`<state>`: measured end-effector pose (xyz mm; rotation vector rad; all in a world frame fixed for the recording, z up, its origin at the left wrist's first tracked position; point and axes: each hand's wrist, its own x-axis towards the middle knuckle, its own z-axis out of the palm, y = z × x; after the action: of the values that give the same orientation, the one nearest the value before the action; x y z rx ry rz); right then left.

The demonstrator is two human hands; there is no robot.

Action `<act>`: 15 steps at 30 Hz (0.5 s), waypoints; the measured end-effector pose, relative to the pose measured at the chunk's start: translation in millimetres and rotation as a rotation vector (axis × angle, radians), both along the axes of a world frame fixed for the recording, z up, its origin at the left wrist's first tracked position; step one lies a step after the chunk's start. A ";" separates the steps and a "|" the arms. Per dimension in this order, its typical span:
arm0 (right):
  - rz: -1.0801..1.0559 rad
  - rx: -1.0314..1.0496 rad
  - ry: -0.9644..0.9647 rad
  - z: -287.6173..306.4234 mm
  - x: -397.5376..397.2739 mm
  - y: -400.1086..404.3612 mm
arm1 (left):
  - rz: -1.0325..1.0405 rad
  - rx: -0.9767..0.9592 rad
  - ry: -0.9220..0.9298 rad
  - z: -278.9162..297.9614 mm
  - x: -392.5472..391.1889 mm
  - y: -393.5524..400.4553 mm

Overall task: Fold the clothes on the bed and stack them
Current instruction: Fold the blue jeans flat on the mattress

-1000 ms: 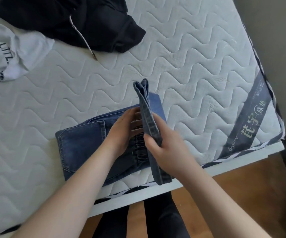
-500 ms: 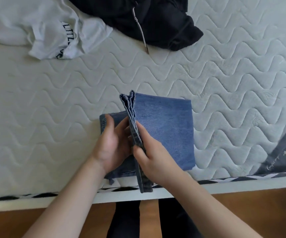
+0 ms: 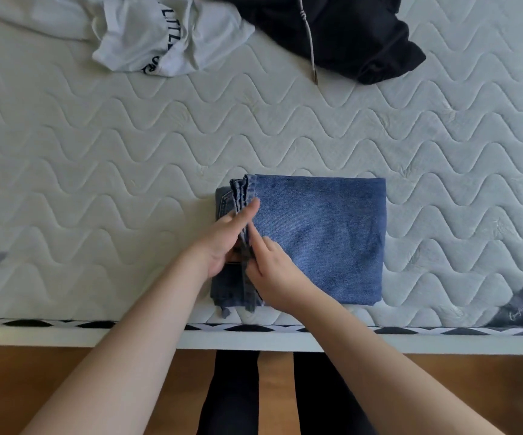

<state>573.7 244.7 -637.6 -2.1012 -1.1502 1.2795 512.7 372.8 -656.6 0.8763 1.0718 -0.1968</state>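
The folded jeans (image 3: pixel 320 237) are lying near the bed's (image 3: pixel 97 171) front edge, long side running left-right. The left hand (image 3: pixel 222 243) and right hand (image 3: pixel 272 274) are pinching the hem edges at the left end, which are running front-to-back.

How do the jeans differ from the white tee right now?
The jeans are blue denim, folded into a neat rectangle near the bed's front edge; the white tee is crumpled and unfolded at the far side. Both hands, left and right, are on the jeans; nothing touches the tee. The tee shows black lettering; the jeans show none. Both lie on the mattress.
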 end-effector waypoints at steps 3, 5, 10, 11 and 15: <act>0.031 0.011 0.046 -7.4 2.9 -9.6 | 0.007 0.202 0.102 -17.2 -1.0 -3.6; -0.013 0.013 0.054 -11.1 9.1 -21.1 | -0.036 0.409 0.192 -28.6 -4.2 -7.4; -0.343 0.008 -0.120 -21.1 42.2 -58.8 | -0.152 0.537 0.293 -44.3 -13.5 -16.4; -0.412 0.007 -0.189 -23.9 52.3 -65.6 | -0.192 0.559 0.316 -45.9 -13.5 -20.1; -0.595 -0.035 -0.366 -33.1 89.9 -87.2 | -0.344 0.727 0.430 -48.7 -11.1 -35.1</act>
<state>663.5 157.4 -670.7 -2.5034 -0.5413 0.6614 501.6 337.8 -705.4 1.7327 1.4156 -0.2970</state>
